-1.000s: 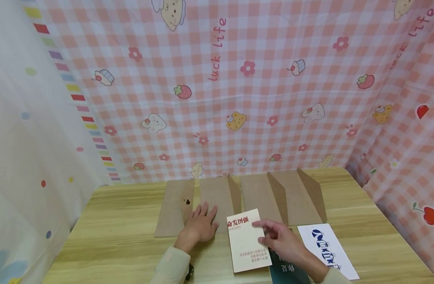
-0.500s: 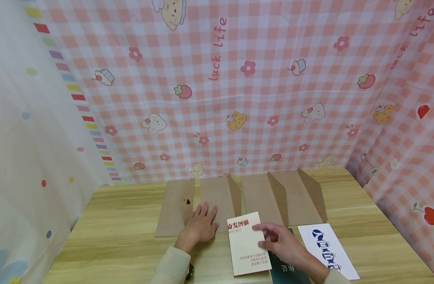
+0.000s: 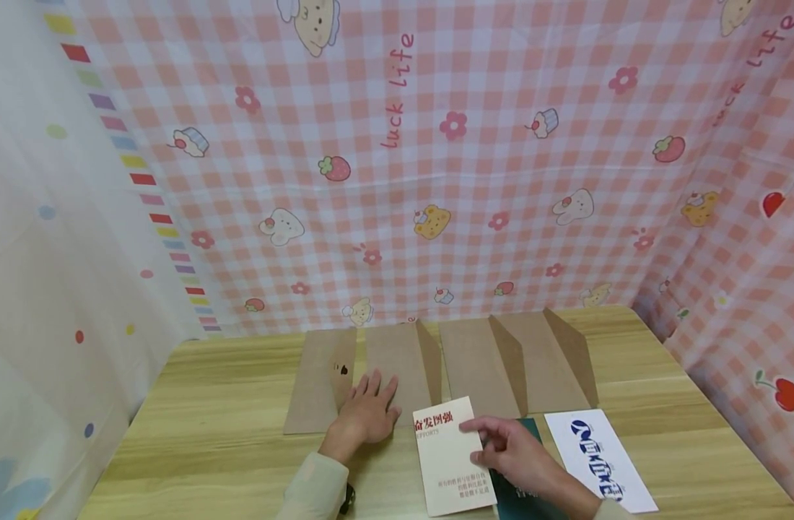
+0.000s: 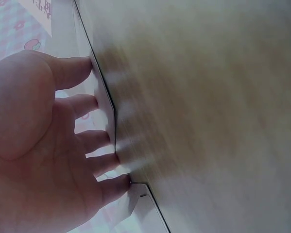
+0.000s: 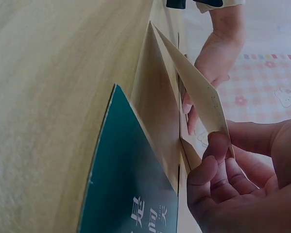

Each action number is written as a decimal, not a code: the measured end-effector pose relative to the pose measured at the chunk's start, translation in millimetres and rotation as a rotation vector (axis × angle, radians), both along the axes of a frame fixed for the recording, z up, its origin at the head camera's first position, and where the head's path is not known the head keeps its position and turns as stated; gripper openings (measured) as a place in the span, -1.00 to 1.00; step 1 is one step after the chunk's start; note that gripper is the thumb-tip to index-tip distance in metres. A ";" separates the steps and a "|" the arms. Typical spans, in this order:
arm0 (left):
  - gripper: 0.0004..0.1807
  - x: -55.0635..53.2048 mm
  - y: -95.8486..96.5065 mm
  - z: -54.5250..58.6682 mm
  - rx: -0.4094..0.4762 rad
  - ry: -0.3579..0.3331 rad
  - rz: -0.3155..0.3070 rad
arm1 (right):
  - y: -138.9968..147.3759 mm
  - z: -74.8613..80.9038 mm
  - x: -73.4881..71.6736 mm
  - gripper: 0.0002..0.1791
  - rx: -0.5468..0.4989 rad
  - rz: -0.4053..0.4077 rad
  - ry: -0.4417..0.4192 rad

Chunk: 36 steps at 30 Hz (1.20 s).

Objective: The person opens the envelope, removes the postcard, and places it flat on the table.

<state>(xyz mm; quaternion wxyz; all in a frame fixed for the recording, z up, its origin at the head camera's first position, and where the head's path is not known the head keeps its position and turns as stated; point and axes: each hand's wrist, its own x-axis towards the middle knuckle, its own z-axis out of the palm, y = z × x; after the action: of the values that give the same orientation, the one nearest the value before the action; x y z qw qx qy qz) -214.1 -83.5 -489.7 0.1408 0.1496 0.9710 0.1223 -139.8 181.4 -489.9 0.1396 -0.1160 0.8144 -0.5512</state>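
My right hand (image 3: 510,451) pinches the right edge of a cream card (image 3: 445,458) with red and brown print. In the right wrist view the card is tilted up off the table, its far corner low near the wood. Under that hand lies a dark green card (image 5: 128,170) with white lettering, partly hidden. My left hand (image 3: 367,415) lies flat with straight, spread fingers across the near ends of the leftmost brown envelope (image 3: 309,390) and the second brown envelope (image 3: 393,354). The left wrist view shows its fingertips on the envelope edges.
Two more brown envelopes with raised flaps, the third envelope (image 3: 471,361) and the fourth envelope (image 3: 540,368), continue the row to the right. A white card (image 3: 598,462) with blue lettering lies right of my right hand. A pink checked cloth (image 3: 397,180) hangs behind the wooden table (image 3: 208,404).
My right hand has drawn the cream card slightly nearer to me, away from the envelopes. More of the green card's far end shows. My left hand has stayed in place.
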 end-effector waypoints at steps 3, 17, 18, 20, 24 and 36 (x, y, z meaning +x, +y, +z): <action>-0.37 0.6 0.1 -0.4 0.003 -0.007 0.004 | -0.7 -2.0 1.1 -0.57 -0.005 0.009 0.007; -0.37 1.9 1.1 0.0 0.002 -0.010 0.012 | -5.7 -8.0 4.8 -0.58 0.011 0.014 0.023; -0.37 1.8 1.2 -0.3 0.001 -0.007 0.011 | -6.4 -8.2 4.9 -0.59 0.026 0.010 0.024; -0.37 1.5 1.2 -0.8 -0.002 -0.005 0.010 | -7.8 -8.5 4.9 -0.60 0.047 0.005 0.020; -0.37 1.3 1.2 -1.0 -0.004 -0.002 0.008 | -10.5 -8.4 5.6 -0.60 0.074 0.000 0.012; -0.36 1.9 1.7 1.1 -0.005 0.000 0.014 | -14.3 -9.3 7.1 -0.60 0.156 -0.011 0.019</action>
<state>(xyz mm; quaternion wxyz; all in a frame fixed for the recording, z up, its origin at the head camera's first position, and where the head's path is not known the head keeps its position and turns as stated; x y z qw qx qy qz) -212.2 -81.8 -488.6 0.1405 0.1423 0.9723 0.1211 -132.7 167.1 -499.3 0.1372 -0.1054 0.8569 -0.4856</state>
